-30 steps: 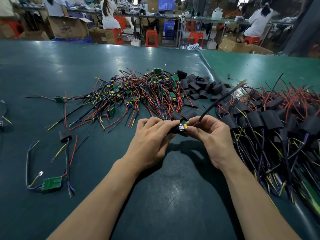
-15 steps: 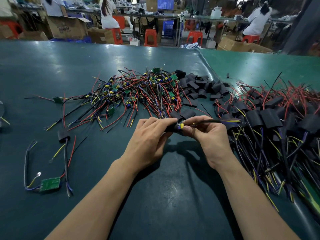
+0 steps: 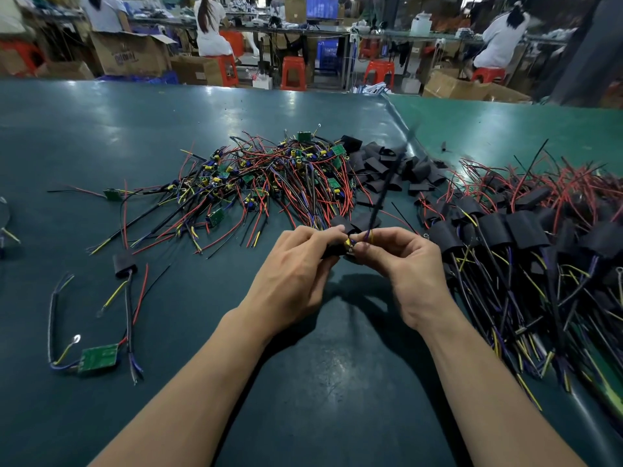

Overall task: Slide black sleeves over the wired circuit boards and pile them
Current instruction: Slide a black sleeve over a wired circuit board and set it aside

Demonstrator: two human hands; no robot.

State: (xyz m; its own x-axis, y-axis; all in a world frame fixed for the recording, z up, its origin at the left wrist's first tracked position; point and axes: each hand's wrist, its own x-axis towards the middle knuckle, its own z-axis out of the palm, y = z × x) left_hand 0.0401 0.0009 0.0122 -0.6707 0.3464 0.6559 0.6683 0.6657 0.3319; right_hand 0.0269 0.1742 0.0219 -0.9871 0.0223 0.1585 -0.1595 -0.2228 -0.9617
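Small wired circuit board w/ yellow parts [image 3: 348, 245] sits between both hands, just above the dark green tabletop [image 3: 337, 382], centre of view. Most of it is hidden by fingers; a black sleeve [image 3: 332, 253] shows under the left fingertips, partly over the board, can't tell how far. A long blurred black wire bundle [image 3: 387, 183] rises from the pinch point, up and away toward the far edge.

Just behind the hands: two loose black sleeves [image 3: 358, 221] on the table. Further back, a tangled heap of unsleeved boards w/ red, black and yellow wires [image 3: 276, 183]. Right of that heap, a pile of empty black sleeves [image 3: 387, 166]. At far right, a big pile of finished sleeved boards w/ trailing wires [image 3: 526, 251], touching the right wrist area. Left side, well apart: one bare green board w/ wires [image 3: 97, 358] and a lone sleeved piece [image 3: 124, 264].

Left hand [image 3: 296, 271]: fingers curled, tips gripping sleeve and board from the left, back of hand up. Right hand [image 3: 401, 264]: thumb and forefinger pinching the wires right at the board, other fingers curled loosely below. Both forearms reach in from the bottom edge, converging.
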